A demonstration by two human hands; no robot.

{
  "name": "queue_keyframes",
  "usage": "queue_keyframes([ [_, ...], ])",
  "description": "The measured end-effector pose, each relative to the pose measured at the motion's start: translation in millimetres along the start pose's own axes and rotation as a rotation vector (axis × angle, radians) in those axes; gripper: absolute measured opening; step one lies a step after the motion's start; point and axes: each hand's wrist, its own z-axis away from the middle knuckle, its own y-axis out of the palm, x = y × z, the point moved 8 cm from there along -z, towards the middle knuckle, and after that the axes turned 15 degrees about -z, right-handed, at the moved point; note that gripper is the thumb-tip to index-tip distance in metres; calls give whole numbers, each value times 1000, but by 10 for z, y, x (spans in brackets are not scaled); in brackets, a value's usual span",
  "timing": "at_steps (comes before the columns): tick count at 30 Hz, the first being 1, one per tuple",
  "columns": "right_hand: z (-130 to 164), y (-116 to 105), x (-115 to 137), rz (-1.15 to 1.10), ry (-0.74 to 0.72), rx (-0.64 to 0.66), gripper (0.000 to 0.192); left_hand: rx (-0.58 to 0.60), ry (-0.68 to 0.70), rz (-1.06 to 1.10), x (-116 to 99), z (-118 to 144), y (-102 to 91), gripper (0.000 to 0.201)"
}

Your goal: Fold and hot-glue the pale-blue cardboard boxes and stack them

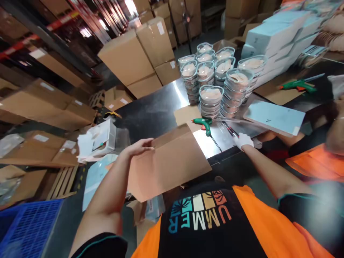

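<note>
My bare left hand [142, 147] grips the upper left edge of a creased brown cardboard sheet [180, 161], which lies tilted over the front edge of the table. My right hand [243, 141], in a white glove, is by the table's front edge at the handles of a red-and-black hand tool [230, 129], perhaps scissors. Blur hides whether its fingers close on the handles. Between the cardboard and that tool lies a green hot glue gun [205, 125], its dark cord trailing towards me. A flatter piece of cardboard [185, 116] rests behind it.
Stacks of clear-rimmed round containers [211, 100] stand at the table's back. White boxes [276, 39], a pale blue panel [274, 114] and another green glue gun [298, 85] lie to the right, near another person's orange clothing [319, 161]. A white bin [107, 134] stands left.
</note>
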Motion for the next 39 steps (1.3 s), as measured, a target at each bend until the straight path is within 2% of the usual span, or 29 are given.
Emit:
queue_keyframes([
  [2, -156, 41, -68, 38, 14, -2, 55, 171, -15, -92, -128, -450, 407, 45],
  [3, -223, 74, -74, 54, 8, -2, 55, 200, -41, -133, -148, -646, 581, 41],
  [6, -378, 183, -36, 88, -40, -1, 55, 155, -154, -260, -106, -1044, 1042, 32],
  [8, -449, 246, -23, 91, -63, 9, 54, 65, -233, -336, -79, -1108, 1334, 47],
  [10, -492, 288, -56, 72, -60, 30, 50, -40, -279, -404, -116, -1007, 1628, 68],
  [12, -485, 295, -145, 22, -29, 51, 44, -86, -271, -446, -208, -775, 1948, 76],
  [15, -303, 237, -334, -113, 18, 48, 49, -34, -180, -474, -342, -318, 2382, 77],
  [17, -36, 238, -465, -219, 35, 86, 54, 18, -118, -495, -376, -67, 2570, 83],
  [20, 543, 442, -642, -371, 74, 294, 51, 118, -73, -517, -361, 22, 2766, 90],
  [23, 1097, 750, -797, -494, 131, 492, 39, 154, -53, -530, -404, -240, 2893, 92],
  [25, 1316, 936, -905, -596, 191, 571, 26, 129, -26, -525, -500, -485, 2946, 93],
  [27, 1387, 1049, -1009, -683, 247, 598, 21, 103, 1, -511, -606, -676, 2988, 92],
  [29, 1351, 1070, -1090, -715, 268, 583, 24, 88, 17, -495, -678, -776, 3014, 91],
  [39, 1131, 870, -1157, -688, 307, 640, 36, 93, -6, -475, -655, -754, 2989, 95],
])
